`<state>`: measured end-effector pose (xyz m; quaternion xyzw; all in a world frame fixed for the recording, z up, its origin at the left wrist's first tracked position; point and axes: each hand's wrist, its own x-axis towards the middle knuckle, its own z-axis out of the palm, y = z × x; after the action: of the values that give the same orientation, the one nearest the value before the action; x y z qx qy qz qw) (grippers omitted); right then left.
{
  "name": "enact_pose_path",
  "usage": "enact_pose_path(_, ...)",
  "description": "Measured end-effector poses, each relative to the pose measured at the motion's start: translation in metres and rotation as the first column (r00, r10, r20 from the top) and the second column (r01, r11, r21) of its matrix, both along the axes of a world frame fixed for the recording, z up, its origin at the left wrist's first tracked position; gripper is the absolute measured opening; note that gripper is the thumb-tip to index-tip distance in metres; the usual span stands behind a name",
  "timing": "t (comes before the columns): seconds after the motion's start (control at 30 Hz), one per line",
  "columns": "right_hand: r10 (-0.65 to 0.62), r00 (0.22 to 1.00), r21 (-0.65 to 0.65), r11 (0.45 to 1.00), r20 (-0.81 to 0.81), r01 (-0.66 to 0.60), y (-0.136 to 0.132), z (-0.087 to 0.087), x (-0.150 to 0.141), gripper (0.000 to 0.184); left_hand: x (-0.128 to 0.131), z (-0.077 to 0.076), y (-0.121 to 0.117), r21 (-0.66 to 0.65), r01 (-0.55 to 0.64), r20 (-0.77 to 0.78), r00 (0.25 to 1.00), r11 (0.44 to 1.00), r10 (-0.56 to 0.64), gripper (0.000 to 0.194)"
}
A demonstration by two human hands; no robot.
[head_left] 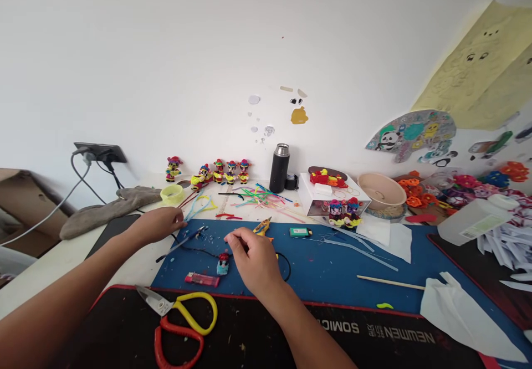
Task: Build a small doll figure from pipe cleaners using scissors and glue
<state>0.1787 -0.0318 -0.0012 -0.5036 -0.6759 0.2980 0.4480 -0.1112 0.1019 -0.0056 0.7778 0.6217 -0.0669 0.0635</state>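
Observation:
My right hand (255, 258) is over the blue mat, thumb and forefinger pinched together; anything between them is too small to make out. Just left of it stands a small doll figure (223, 264) with a dark red top and light blue body. My left hand (160, 225) is at the mat's back left edge, fingers curled together beside light blue pipe cleaners (194, 208); what they grip, if anything, is hidden. Near it lie thin pliers (183, 243). A pink lighter (202, 279) and scissors with red and yellow handles (178, 319) lie closer to me.
Several finished dolls (231, 172) stand along the wall. Behind the mat are loose coloured pipe cleaners (261, 194), a black thermos (280, 170) and a white box (332, 191). A green lighter (300, 231), wooden stick (390, 282) and white bottle (476, 222) are right.

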Motion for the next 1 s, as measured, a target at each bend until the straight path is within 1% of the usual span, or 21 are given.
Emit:
enact_pose_path(0.13, 0.007, 0.999, 0.008, 1.000, 0.034, -0.008, -0.001, -0.001, -0.001, 0.026, -0.002, -0.001, -0.002, 0.011, 0.015, 0.003, 1.000, 1.000, -0.015, 0.022)
enact_pose_path(0.37, 0.028, 0.998, -0.008, 1.000, 0.060, -0.028, -0.001, -0.003, -0.001, 0.024, -0.004, 0.015, -0.009, 0.055, 0.035, 0.000, 0.999, 0.998, -0.035, 0.030)
enact_pose_path(0.47, 0.032, 0.997, -0.006, 0.999, 0.068, -0.032, -0.002, -0.005, -0.002, 0.023, -0.005, 0.018, -0.010, 0.047, 0.054, -0.021, 0.998, 0.997, -0.053, 0.028)
enact_pose_path(0.57, 0.032, 0.993, -0.007, 0.999, 0.110, -0.031, -0.003, -0.007, -0.006, 0.021, -0.006, 0.018, -0.008, 0.034, 0.068, -0.034, 0.997, 0.997, -0.067, 0.023)
enact_pose_path(0.7, 0.043, 0.993, -0.013, 0.999, 0.113, -0.042, -0.006, -0.010, -0.011, 0.022, -0.011, 0.014, -0.005, 0.022, 0.073, -0.034, 0.997, 0.997, -0.073, 0.019)
enact_pose_path(0.77, 0.052, 0.986, -0.006, 0.999, 0.157, -0.052, -0.007, -0.012, -0.013, 0.019, -0.014, 0.012, -0.003, 0.017, 0.068, -0.026, 0.997, 0.998, -0.068, 0.017)
enact_pose_path(0.9, 0.056, 0.978, 0.046, 0.997, 0.200, -0.066, -0.007, -0.013, -0.014, 0.020, -0.021, 0.012, -0.001, 0.044, 0.013, -0.010, 1.000, 0.999, -0.012, 0.018)
enact_pose_path(1.0, 0.060, 0.974, 0.051, 0.996, 0.217, -0.073, -0.007, -0.012, -0.013, 0.019, -0.024, 0.014, -0.002, 0.029, 0.001, 0.052, 0.999, 1.000, -0.002, 0.025)
